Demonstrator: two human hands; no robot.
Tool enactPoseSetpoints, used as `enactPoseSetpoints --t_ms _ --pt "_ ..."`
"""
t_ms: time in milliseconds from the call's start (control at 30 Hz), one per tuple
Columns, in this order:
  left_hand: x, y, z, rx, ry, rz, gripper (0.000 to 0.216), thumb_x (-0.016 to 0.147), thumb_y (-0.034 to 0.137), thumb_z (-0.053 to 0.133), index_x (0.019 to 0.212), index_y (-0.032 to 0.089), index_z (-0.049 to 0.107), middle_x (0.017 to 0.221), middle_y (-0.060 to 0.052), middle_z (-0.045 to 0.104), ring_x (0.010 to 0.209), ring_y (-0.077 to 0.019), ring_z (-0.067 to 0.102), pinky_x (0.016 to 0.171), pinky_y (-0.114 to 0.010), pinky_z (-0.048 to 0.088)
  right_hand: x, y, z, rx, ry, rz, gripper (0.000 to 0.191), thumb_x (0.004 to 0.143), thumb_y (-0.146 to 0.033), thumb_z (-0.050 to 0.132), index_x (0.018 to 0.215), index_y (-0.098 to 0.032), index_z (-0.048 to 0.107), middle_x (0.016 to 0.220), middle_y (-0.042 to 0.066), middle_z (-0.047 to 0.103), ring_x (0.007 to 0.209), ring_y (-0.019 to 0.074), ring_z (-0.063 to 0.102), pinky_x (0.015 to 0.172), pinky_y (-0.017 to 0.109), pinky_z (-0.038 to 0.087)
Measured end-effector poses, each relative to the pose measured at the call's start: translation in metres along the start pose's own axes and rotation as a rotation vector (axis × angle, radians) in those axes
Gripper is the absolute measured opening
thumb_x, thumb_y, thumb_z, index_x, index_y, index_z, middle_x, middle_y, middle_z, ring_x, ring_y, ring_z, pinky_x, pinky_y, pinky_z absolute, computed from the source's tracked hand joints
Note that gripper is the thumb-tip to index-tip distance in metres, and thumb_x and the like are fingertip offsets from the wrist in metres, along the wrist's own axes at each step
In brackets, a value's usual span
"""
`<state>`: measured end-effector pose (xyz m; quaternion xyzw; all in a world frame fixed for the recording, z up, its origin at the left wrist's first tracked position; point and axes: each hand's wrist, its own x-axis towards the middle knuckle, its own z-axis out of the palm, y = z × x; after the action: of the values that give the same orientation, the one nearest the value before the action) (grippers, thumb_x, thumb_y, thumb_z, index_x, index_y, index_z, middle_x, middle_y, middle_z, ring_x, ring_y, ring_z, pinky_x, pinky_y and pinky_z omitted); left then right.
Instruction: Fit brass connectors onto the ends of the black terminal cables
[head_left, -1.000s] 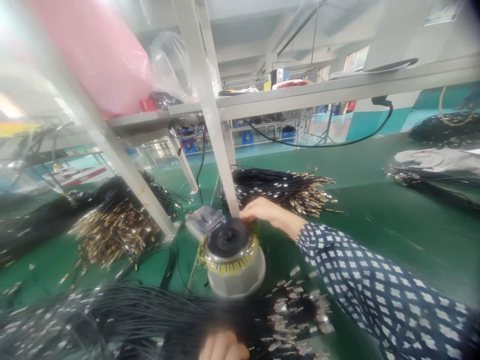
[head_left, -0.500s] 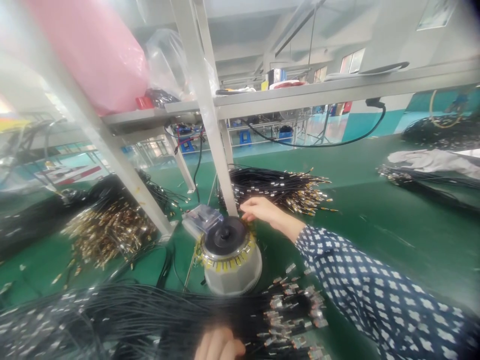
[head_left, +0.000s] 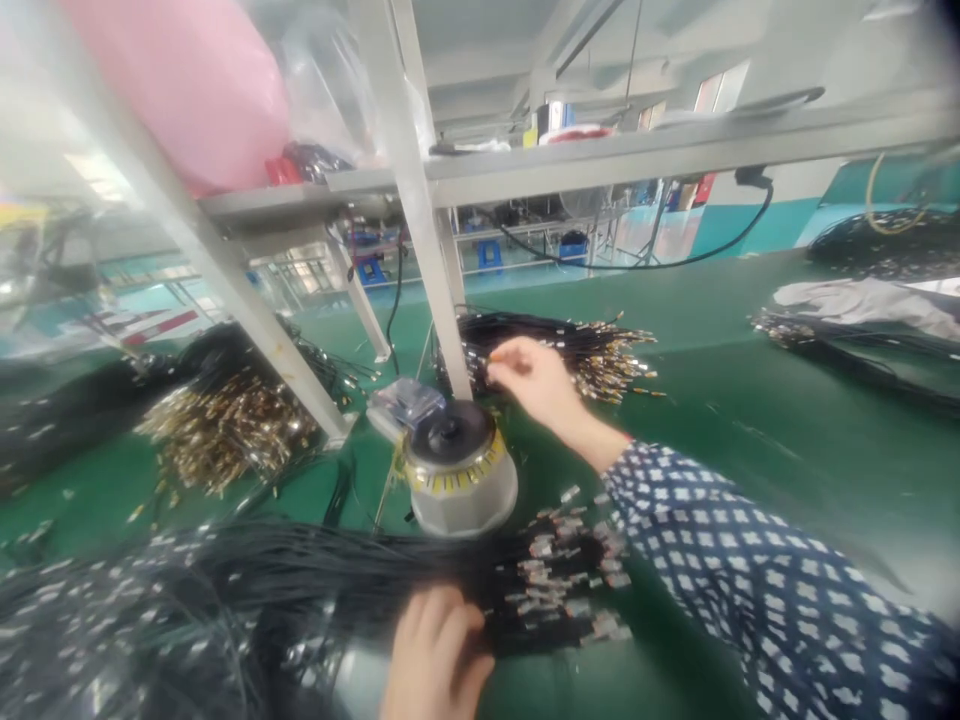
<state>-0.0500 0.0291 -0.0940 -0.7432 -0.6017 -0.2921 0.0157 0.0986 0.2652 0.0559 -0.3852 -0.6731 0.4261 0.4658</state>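
Pinching right hand [head_left: 536, 382] narrow just beyond dispenser [head_left: 471, 512] on surface [head_left: 735, 400], contents unclear; curling left hand [head_left: 435, 650] at cables [head_left: 337, 568], grip unclear. Shows yellow tabs [head_left: 466, 478] left on dispenser; cannot tell finished count.

Right hand reaching out near the centre of the view, left hand low at 6 o'clock.

The right hand [head_left: 536, 385] points its fingertips [head_left: 495, 362] toward 9 o'clock, the index finger and thumb brought close together, though blur hides whether they meet; the other fingers fold in behind. Its bare wrist [head_left: 602, 443] runs toward 4 o'clock into a navy sleeve [head_left: 750, 560] with white four-lobed motifs, which covers the forearm out to the edge. The left hand [head_left: 435, 650], back upward, rises from the bottom edge with its knuckles toward 12 o'clock, fingers loosely curled, thumb at its 3 o'clock side and apart from the index finger; its palm is hidden.
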Motion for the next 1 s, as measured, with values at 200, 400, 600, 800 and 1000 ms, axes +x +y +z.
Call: enactPoseSetpoints --t_ms 200,400,600,800,1000 --pt "0.01 0.025 -0.018 0.184 -0.042 0.122 0.015 0.088 0.01 0.052 0.085 0.02 0.063 0.09 -0.006 0.068 0.082 -0.0228 0.063 0.072 -0.036 0.052 -0.068 0.0 -0.037 0.208 -0.039 0.138 0.021 0.077 -0.031 0.069 0.093 -0.018 0.066 0.092 0.003 0.07 0.084 0.0156 0.064 0.078 0.028 0.049" --pt "0.008 0.029 -0.021 0.301 -0.064 0.143 0.02 0.084 0.008 0.051 0.101 0.014 0.06 0.097 -0.011 0.069 0.088 -0.028 0.064 0.076 -0.043 0.052 -0.128 0.004 -0.063 0.283 -0.056 0.317 0.029 0.07 -0.038 0.078 0.088 -0.019 0.067 0.088 0.004 0.069 0.083 0.017 0.063 0.078 0.029 0.048" --pt "-0.001 0.026 -0.034 0.349 -0.07 0.144 0.017 0.087 0.005 0.047 0.086 0.015 0.061 0.091 -0.011 0.065 0.084 -0.0255 0.062 0.074 -0.039 0.052 -0.156 0.009 -0.073 0.326 -0.047 0.372 0.029 0.068 -0.04 0.08 0.085 -0.02 0.067 0.085 0.002 0.068 0.079 0.0159 0.061 0.075 0.028 0.047" --pt "-0.01 0.019 -0.042 0.358 -0.081 0.105 0.023 0.086 0.01 0.049 0.105 0.014 0.061 0.11 -0.015 0.065 0.1 -0.0305 0.06 0.084 -0.045 0.049 -0.171 0.016 -0.074 0.322 -0.046 0.438 0.032 0.066 -0.043 0.08 0.084 -0.02 0.066 0.085 0.004 0.069 0.079 0.0173 0.062 0.074 0.029 0.047" --pt "0.013 0.011 -0.047 0.348 -0.252 0.042 0.032 0.073 0.004 0.048 0.099 0.012 0.063 0.102 -0.017 0.066 0.096 -0.0335 0.061 0.08 -0.049 0.051 -0.177 0.019 -0.073 0.365 -0.078 0.447 0.029 0.068 -0.041 0.08 0.084 -0.02 0.068 0.083 0.002 0.068 0.076 0.0156 0.061 0.071 0.027 0.046"
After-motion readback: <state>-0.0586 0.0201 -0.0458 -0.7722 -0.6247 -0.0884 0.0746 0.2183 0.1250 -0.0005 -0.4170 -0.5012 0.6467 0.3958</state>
